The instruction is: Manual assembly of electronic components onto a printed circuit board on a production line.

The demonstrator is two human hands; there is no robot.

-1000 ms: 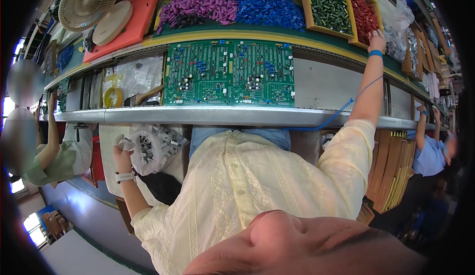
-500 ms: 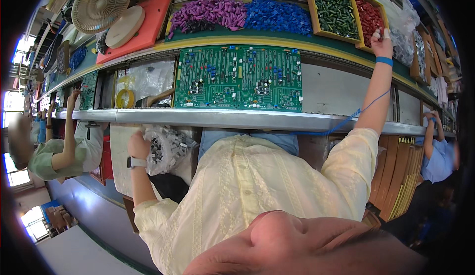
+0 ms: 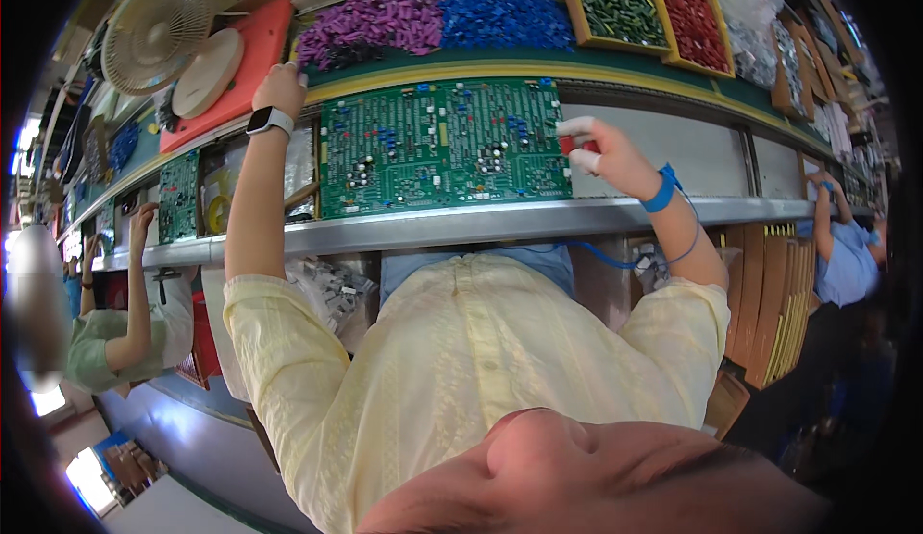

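My right hand (image 3: 615,157), with white fingertip covers and a blue wrist strap (image 3: 661,188), pinches a small red connector (image 3: 566,144) at the right edge of the green circuit board (image 3: 447,145). The board lies on the rail, fitted with many small components. My left hand (image 3: 281,90), wearing a watch, is at the left end of the purple connectors (image 3: 375,26), beside a few black ones. Its fingers are curled; what they hold, if anything, is hidden.
Blue connectors (image 3: 505,21) lie beside the purple heap. Farther right stand a yellow-edged box of green connectors (image 3: 615,0) and one of red connectors (image 3: 690,20). A fan (image 3: 159,34) stands at the far left. A coiled blue cord (image 3: 601,255) runs from my wrist strap. Co-workers sit on both sides.
My right hand has come from the red box to the board's right edge with a red connector. My left hand has risen from the bag of grey parts to the purple heap.
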